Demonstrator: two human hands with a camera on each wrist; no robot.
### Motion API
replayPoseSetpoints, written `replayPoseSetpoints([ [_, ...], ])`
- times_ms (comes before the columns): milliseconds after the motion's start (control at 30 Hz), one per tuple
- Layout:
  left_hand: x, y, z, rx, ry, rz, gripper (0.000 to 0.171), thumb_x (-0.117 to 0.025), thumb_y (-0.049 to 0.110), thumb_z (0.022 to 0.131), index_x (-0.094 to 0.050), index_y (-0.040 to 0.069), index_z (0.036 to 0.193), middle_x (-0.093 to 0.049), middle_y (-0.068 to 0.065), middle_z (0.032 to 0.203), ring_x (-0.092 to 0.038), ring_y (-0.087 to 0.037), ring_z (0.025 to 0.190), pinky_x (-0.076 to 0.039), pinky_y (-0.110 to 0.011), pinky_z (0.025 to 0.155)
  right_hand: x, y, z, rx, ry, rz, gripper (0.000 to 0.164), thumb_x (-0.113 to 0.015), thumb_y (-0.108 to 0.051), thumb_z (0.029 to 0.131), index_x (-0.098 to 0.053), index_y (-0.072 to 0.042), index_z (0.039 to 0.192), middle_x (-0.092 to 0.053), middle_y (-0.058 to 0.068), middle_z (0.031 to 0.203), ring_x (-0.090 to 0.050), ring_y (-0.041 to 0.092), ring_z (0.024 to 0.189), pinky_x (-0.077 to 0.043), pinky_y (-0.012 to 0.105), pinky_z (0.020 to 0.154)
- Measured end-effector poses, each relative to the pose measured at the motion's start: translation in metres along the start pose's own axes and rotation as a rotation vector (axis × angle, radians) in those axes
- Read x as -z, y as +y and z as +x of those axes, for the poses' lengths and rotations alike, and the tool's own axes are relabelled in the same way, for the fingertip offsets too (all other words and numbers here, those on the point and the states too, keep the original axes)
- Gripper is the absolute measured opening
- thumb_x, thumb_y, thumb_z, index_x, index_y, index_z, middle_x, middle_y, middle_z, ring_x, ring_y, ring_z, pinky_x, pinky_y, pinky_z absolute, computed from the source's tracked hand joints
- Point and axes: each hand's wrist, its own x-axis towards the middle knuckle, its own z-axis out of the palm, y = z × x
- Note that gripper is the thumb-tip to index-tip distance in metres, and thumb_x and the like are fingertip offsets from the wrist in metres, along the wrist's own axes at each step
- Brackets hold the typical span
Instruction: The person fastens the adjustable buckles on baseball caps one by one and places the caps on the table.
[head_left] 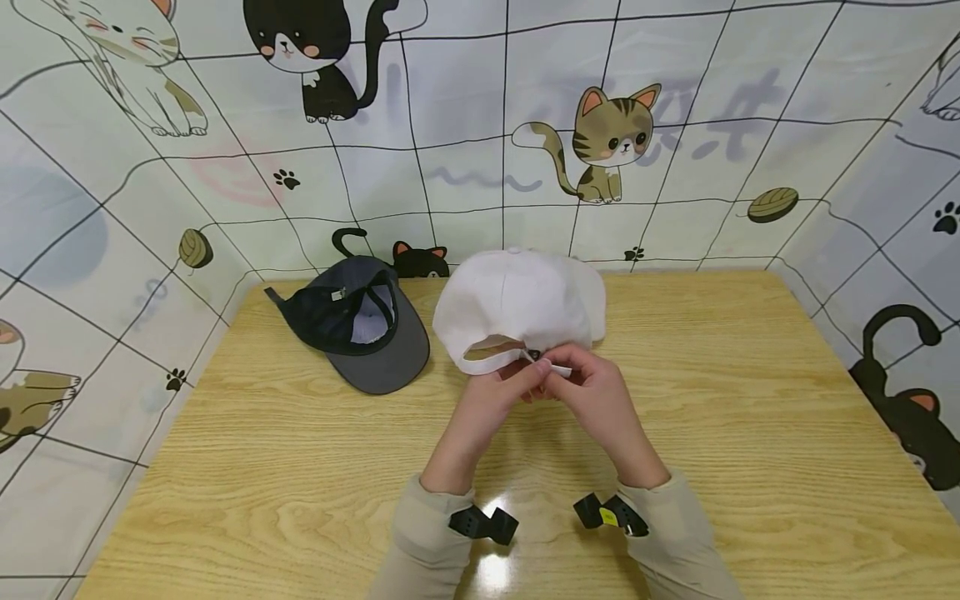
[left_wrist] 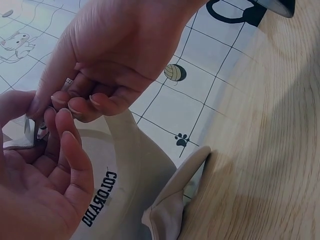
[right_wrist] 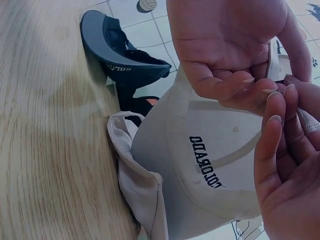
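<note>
A white baseball cap (head_left: 517, 292) stands with its back opening and strap facing me and its brim pointing away to the right. At the strap's dark buckle my left hand (head_left: 491, 396) and right hand (head_left: 592, 387) meet, fingertips almost together. The left hand pinches the strap beside the buckle; the right hand pinches the white strap end (head_left: 562, 370). From below, in the right wrist view, the cap's inside shows the word COLORADO (right_wrist: 204, 162) in dark reversed letters. Fingers partly hide the buckle in the wrist views.
Left of the white cap lies a dark grey cap (head_left: 378, 354), tilted, its inside showing and its strap end loose. Both sit near the back of a wooden table (head_left: 712, 417). A cat-print cloth (head_left: 465, 108) hangs behind and at the sides.
</note>
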Motion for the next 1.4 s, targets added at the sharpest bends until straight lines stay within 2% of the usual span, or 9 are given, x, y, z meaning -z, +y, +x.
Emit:
replayPoseSetpoints([
  [200, 0.0, 0.003, -0.001, 0.044, 0.022, 0.004, 0.012, -0.055, 0.01, 0.088, -0.054, 0.0, 0.093, -0.054, -0.001, 0.075, -0.05, -0.022, 0.067, -0.044, -0.032, 0.062, -0.001, 0.0, 0.0, -0.018, -0.014, 0.021, 0.013, -0.063, -0.011, 0.083, -0.062, -0.003, 0.093, -0.062, 0.01, 0.098, -0.06, 0.02, 0.069, -0.051, 0.031, 0.064],
  [400, 0.0, 0.0, 0.0, 0.013, 0.03, -0.011, 0.008, -0.056, 0.007, 0.087, -0.054, 0.0, 0.089, -0.054, -0.002, 0.073, -0.05, -0.02, 0.064, -0.044, -0.032, 0.06, -0.001, 0.001, 0.0, -0.018, -0.03, -0.012, 0.011, -0.061, -0.009, 0.084, -0.062, -0.004, 0.094, -0.061, 0.009, 0.096, -0.057, 0.019, 0.066, -0.05, 0.03, 0.062],
  [633, 0.004, -0.022, 0.005, 0.012, 0.031, -0.037, 0.011, -0.059, 0.013, 0.086, -0.055, 0.002, 0.088, -0.055, -0.004, 0.073, -0.051, -0.022, 0.064, -0.044, -0.034, 0.06, 0.0, 0.003, 0.0, -0.009, -0.051, -0.025, 0.011, -0.06, -0.009, 0.086, -0.061, -0.005, 0.095, -0.06, 0.009, 0.099, -0.057, 0.02, 0.066, -0.049, 0.029, 0.061],
  [733, 0.005, -0.025, 0.005, 0.003, 0.038, -0.038, 0.017, -0.061, 0.018, 0.085, -0.056, 0.003, 0.089, -0.055, -0.006, 0.073, -0.052, -0.021, 0.063, -0.044, -0.033, 0.059, 0.0, 0.003, 0.0, -0.001, -0.056, -0.022, 0.01, -0.06, -0.01, 0.086, -0.06, -0.004, 0.095, -0.06, 0.01, 0.099, -0.056, 0.019, 0.065, -0.048, 0.028, 0.061],
  [933, 0.005, -0.025, 0.006, -0.02, 0.04, -0.037, 0.02, -0.062, 0.023, 0.084, -0.056, 0.005, 0.089, -0.055, -0.006, 0.074, -0.051, -0.02, 0.063, -0.045, -0.033, 0.059, 0.001, 0.001, 0.0, 0.005, -0.071, 0.011, 0.01, -0.059, -0.008, 0.086, -0.06, -0.003, 0.094, -0.06, 0.01, 0.095, -0.055, 0.029, 0.067, -0.049, 0.032, 0.061],
  [1100, 0.006, -0.024, 0.006, -0.017, 0.046, -0.031, 0.018, -0.062, 0.021, 0.084, -0.056, 0.004, 0.088, -0.056, -0.007, 0.074, -0.052, -0.021, 0.063, -0.045, -0.031, 0.059, 0.001, 0.001, 0.0, 0.017, -0.081, 0.033, 0.009, -0.059, -0.007, 0.086, -0.06, -0.003, 0.094, -0.058, 0.009, 0.086, -0.054, 0.027, 0.065, -0.047, 0.027, 0.057],
  [1233, 0.006, -0.024, 0.006, 0.008, 0.052, -0.039, 0.013, -0.061, 0.017, 0.085, -0.057, 0.005, 0.089, -0.057, -0.004, 0.074, -0.053, -0.02, 0.064, -0.044, -0.03, 0.059, 0.001, 0.003, 0.0, 0.031, -0.088, 0.04, 0.01, -0.059, -0.008, 0.086, -0.06, -0.003, 0.095, -0.058, 0.009, 0.086, -0.055, 0.015, 0.063, -0.048, 0.028, 0.058],
  [1400, 0.006, -0.023, 0.006, 0.034, 0.055, -0.057, 0.008, -0.059, 0.01, 0.085, -0.055, 0.004, 0.089, -0.056, -0.002, 0.074, -0.052, -0.021, 0.065, -0.044, -0.033, 0.061, 0.002, 0.003, 0.0, 0.035, -0.092, 0.035, 0.012, -0.059, -0.01, 0.086, -0.06, -0.003, 0.095, -0.059, 0.008, 0.088, -0.056, 0.022, 0.067, -0.049, 0.033, 0.061],
])
